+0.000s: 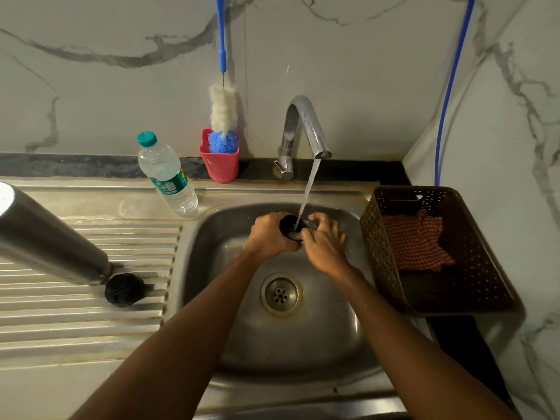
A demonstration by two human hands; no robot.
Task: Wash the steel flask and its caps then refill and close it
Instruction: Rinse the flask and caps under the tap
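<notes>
We see both hands over the back of the sink (209,268), under the running tap (304,128). The left hand (268,236) is curled round a dark cap (287,225), open side up, and grips it from the left. The right hand (325,248) meets it from the right, fingers bent and pinching the cap's near rim; we cannot tell how much of the rim they cover. The water stream (307,192) falls from the spout straight into the cap between the two hands. The drain (281,294) lies in the sink floor, nearer us than the hands.

Left of the sink, on the ridged drainboard (75,316), we find the steel flask (51,241) with its narrow end down on the ridges and its wide end towards us. A second black cap (124,289) sits just beside that narrow end, between the flask and the sink.

At the sink's back left corner stands a plastic water bottle (165,174) with a teal lid. Behind the sink, on the dark worktop (348,168), a red holder (219,168) carries a bottle brush (222,110) with a blue handle. Against the sink's right edge sits a brown perforated basket (375,237) with a red checked cloth (415,244) inside.
</notes>
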